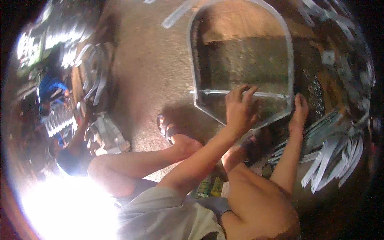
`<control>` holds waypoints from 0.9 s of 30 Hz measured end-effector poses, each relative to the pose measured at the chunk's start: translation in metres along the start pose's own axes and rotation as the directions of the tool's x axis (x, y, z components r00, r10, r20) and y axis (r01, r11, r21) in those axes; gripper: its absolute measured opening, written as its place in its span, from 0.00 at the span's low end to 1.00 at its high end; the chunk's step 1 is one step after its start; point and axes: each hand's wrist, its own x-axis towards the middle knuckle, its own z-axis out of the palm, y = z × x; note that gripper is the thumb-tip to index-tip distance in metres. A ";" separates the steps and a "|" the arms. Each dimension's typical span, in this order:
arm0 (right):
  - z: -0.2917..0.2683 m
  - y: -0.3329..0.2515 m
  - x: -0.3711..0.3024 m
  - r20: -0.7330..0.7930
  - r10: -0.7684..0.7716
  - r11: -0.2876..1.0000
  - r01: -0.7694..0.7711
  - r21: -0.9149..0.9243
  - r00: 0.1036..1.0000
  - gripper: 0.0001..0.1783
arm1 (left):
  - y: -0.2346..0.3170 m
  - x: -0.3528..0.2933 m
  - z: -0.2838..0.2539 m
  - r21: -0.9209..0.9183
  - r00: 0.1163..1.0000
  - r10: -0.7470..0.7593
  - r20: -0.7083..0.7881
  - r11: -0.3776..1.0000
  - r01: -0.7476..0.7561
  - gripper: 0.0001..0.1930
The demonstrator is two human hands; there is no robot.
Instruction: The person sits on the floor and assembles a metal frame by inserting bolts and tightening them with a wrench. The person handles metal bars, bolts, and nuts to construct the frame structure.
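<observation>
A grey metal frame (291, 60), rounded at the far end and pointed at the near end, lies in front of me. A thin metal crossbar (214, 93) spans its near part, its left end poking out past the frame's side. My left hand (241, 110) is over the middle of the crossbar, fingers bent around it; blur hides the exact contact. At the frame's right side, by the crossbar's end, my right hand (299, 114) grips the edge with thumb and fingers close together.
Loose metal strips (334, 160) and thin rods lie at right, near a heap of chain-like metal pieces (316, 94). A brown board (244, 22) is at the far end. Curved strips (94, 68) stand left. Another person in blue (52, 86) sits far left. My sandalled foot (168, 128) is close by.
</observation>
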 end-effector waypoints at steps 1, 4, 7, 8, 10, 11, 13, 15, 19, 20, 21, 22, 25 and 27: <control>-0.001 0.002 0.000 0.017 -0.016 1.000 0.016 0.010 1.000 0.32 | -0.016 -0.011 -0.020 0.017 0.996 -0.039 -0.080 0.999 0.041 0.25; 0.004 0.008 0.000 0.044 -0.035 0.999 0.033 0.041 0.998 0.33 | -0.070 -0.031 -0.066 -0.031 0.910 -0.288 -0.298 0.956 0.293 0.22; 0.002 0.020 0.005 0.011 -0.025 0.999 0.025 0.025 1.000 0.32 | -0.131 -0.043 -0.085 -0.440 0.617 -0.752 -0.233 0.647 0.623 0.18; 0.008 0.027 0.006 -0.014 -0.020 0.999 0.020 0.047 1.000 0.30 | -0.159 -0.046 -0.085 -0.602 0.553 -0.829 -0.087 0.486 0.634 0.18; 0.000 0.030 0.010 -0.120 -0.007 0.997 0.017 0.078 0.993 0.26 | -0.163 -0.035 -0.085 -0.647 0.552 -0.826 0.115 0.359 0.672 0.18; 0.000 0.020 0.000 0.010 0.008 0.991 -0.009 0.132 1.000 0.20 | -0.156 -0.029 -0.086 -0.569 0.604 -0.783 0.151 0.431 0.701 0.19; 0.011 0.010 -0.004 -0.029 0.110 0.994 -0.110 0.014 0.993 0.17 | -0.166 -0.030 -0.088 -0.533 0.564 -0.790 0.240 0.378 0.757 0.20; 0.032 -0.007 -0.013 -0.028 0.096 0.995 -0.095 0.020 0.995 0.21 | -0.188 -0.035 -0.097 -0.644 0.597 -0.760 0.257 0.326 0.692 0.20; 0.019 -0.013 -0.010 -0.102 0.047 0.992 -0.058 -0.110 0.994 0.22 | -0.186 -0.018 -0.102 -0.366 0.658 -0.680 0.324 0.551 0.750 0.18; 0.013 -0.011 -0.010 -0.071 0.047 0.994 -0.054 -0.097 0.996 0.21 | -0.180 -0.019 -0.101 -0.353 0.644 -0.688 0.334 0.542 0.762 0.18; 0.009 -0.012 -0.010 -0.034 0.039 0.996 -0.042 -0.081 0.999 0.20 | -0.172 -0.016 -0.104 -0.344 0.635 -0.697 0.334 0.537 0.770 0.18; 0.004 -0.013 -0.009 -0.097 -0.041 0.988 0.025 -0.155 0.994 0.18 | -0.165 -0.016 -0.106 -0.337 0.624 -0.708 0.331 0.529 0.779 0.18; 0.012 -0.035 0.000 -0.153 -0.232 0.940 0.181 -0.289 0.961 0.11 | -0.172 -0.027 -0.109 -0.080 0.876 -0.470 -0.110 0.883 0.463 0.20; 0.011 -0.034 0.015 -0.175 -0.269 0.861 0.155 -0.484 0.947 0.13 | -0.151 -0.032 -0.115 -0.050 0.900 -0.407 -0.153 0.913 0.405 0.19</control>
